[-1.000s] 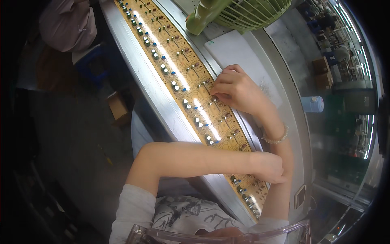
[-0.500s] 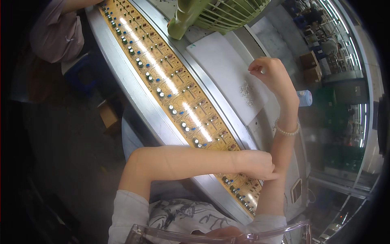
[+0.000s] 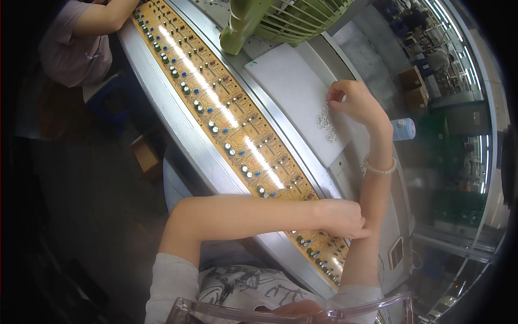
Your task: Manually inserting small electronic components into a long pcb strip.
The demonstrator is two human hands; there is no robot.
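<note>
My right hand (image 3: 356, 102) reaches over a white sheet (image 3: 291, 81), thumb and fingertips pinched at the edge of a small pile of thin, shiny metal pieces (image 3: 327, 127). Whatever lies between those fingertips is too small to make out. A beaded bracelet (image 3: 381, 166) circles my right wrist. Crossing in front of me, my left hand (image 3: 341, 218) has its fingers curled, their tips against my right forearm; what they hold, if anything, is hidden. Under my left arm runs a long row of yellow-brown circuit boards (image 3: 245, 127) fitted with capacitors and other small parts.
A metal rail (image 3: 162, 110) edges the boards. At the back stands a green fan (image 3: 302, 21). A blue cylindrical container (image 3: 403, 129) is beyond my right wrist. At the upper left, another person's arm (image 3: 108, 17) reaches over the boards. A cardboard box (image 3: 145, 156) sits lower left.
My right hand has come down to the pile, its fingertips closing together. My left hand stays at my right forearm. The other person's elbow has moved farther into view.
</note>
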